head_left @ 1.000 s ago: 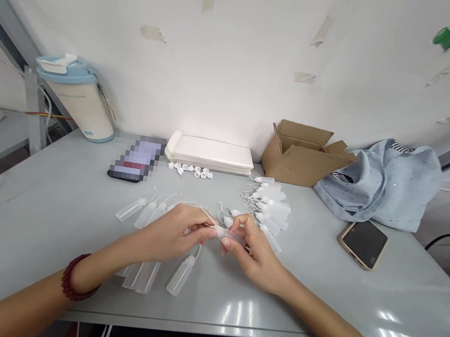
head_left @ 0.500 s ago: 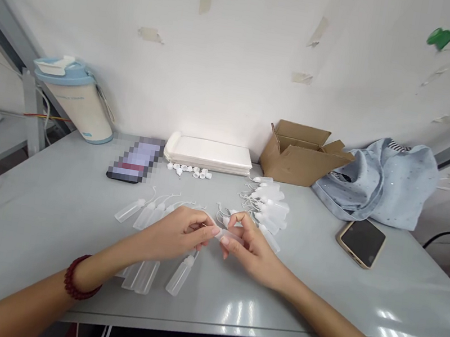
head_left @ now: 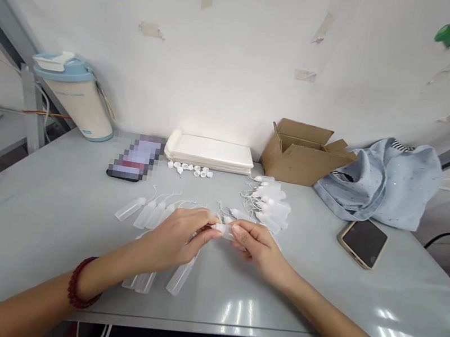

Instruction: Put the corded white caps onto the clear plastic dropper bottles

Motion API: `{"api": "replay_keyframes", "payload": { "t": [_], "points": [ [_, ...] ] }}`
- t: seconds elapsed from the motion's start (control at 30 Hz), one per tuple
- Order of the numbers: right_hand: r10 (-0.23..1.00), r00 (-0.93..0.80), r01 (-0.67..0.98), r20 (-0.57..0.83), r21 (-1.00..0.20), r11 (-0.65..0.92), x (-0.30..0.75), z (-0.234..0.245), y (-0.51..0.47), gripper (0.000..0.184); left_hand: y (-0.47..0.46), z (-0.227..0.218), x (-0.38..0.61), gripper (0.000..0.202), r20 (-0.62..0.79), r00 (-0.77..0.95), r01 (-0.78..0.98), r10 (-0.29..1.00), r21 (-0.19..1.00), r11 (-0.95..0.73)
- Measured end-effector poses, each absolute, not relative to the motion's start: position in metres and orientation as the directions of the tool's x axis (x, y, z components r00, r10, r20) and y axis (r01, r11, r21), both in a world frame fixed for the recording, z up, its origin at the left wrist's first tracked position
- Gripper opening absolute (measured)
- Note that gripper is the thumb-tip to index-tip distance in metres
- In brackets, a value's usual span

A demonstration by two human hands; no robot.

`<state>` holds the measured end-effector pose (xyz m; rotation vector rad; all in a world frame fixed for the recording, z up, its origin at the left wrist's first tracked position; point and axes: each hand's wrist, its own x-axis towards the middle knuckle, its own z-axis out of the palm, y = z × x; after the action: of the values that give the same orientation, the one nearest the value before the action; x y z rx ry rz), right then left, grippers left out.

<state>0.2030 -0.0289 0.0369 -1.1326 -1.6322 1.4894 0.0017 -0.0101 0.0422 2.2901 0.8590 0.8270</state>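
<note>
The left hand [head_left: 173,237] and the right hand [head_left: 257,248] meet above the pale grey table [head_left: 27,228], both closed in a fingertip pinch on a small translucent plastic squeeze bottle [head_left: 223,231] with a white tip; a light, even pinch suits so slight a piece; the forearms angle inward, wrists low, a dark red bead bracelet [head_left: 81,282] on the left; more translucent bottles [head_left: 273,210] lie fanned at 1 o'clock, others [head_left: 145,213] at 10 o'clock; small white caps [head_left: 190,170] sit at 12 o'clock.

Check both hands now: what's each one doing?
Left hand: closed, pinching a small translucent plastic bottle.
Right hand: closed, pinching the same bottle from the other end.
</note>
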Motion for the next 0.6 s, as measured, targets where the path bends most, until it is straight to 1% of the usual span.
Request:
{"api": "replay_keyframes", "payload": {
  "t": [0.03,0.07,0.1,0.13,0.17,0.23,0.3,0.4,0.5,0.6],
  "points": [
    [0.89,-0.434,0.11,-0.142,-0.988,-0.104,0.203,0.037,-0.028,0.039,-0.01,0.04,0.001,0.018,0.4,0.606,0.369,0.688,0.625,-0.688],
    [0.88,-0.444,0.073,-0.17,-0.985,-0.154,0.203,0.037,-0.027,0.041,-0.01,0.038,0.001,0.016,0.427,0.601,0.362,0.676,0.608,-0.706],
    [0.878,-0.446,0.062,-0.172,-0.985,-0.161,0.203,0.037,-0.027,0.041,-0.01,0.037,0.001,0.016,0.431,0.595,0.354,0.678,0.617,-0.703],
    [0.887,-0.437,0.076,-0.147,-0.989,-0.127,0.203,0.037,-0.027,0.039,-0.01,0.037,0.001,0.015,0.42,0.588,0.342,0.692,0.646,-0.683],
    [0.902,-0.419,0.115,-0.103,-0.992,-0.059,0.203,0.037,-0.028,0.036,-0.01,0.039,0.001,0.015,0.391,0.583,0.33,0.713,0.688,-0.647],
    [0.923,-0.384,0.239,0.026,-0.963,0.127,0.203,0.036,-0.03,0.03,-0.01,0.044,0.002,0.017,0.299,0.572,0.319,0.764,0.777,-0.543],
    [0.911,-0.376,0.358,0.169,-0.88,0.311,0.203,0.033,-0.031,0.023,-0.01,0.05,0.002,0.022,0.183,0.558,0.34,0.81,0.84,-0.424],
    [0.854,-0.381,0.461,0.355,-0.728,0.508,0.203,0.028,-0.032,0.019,-0.01,0.054,0.003,0.032,0.028,0.544,0.371,0.838,0.888,-0.271],
    [0.796,-0.391,0.506,0.462,-0.615,0.605,0.204,0.024,-0.03,0.018,-0.008,0.055,0.003,0.038,-0.049,0.567,0.344,0.822,0.921,-0.182],
    [0.773,-0.398,0.512,0.495,-0.579,0.635,0.204,0.023,-0.031,0.018,-0.008,0.056,0.002,0.042,-0.063,0.603,0.351,0.795,0.916,-0.194]
  ]
}}
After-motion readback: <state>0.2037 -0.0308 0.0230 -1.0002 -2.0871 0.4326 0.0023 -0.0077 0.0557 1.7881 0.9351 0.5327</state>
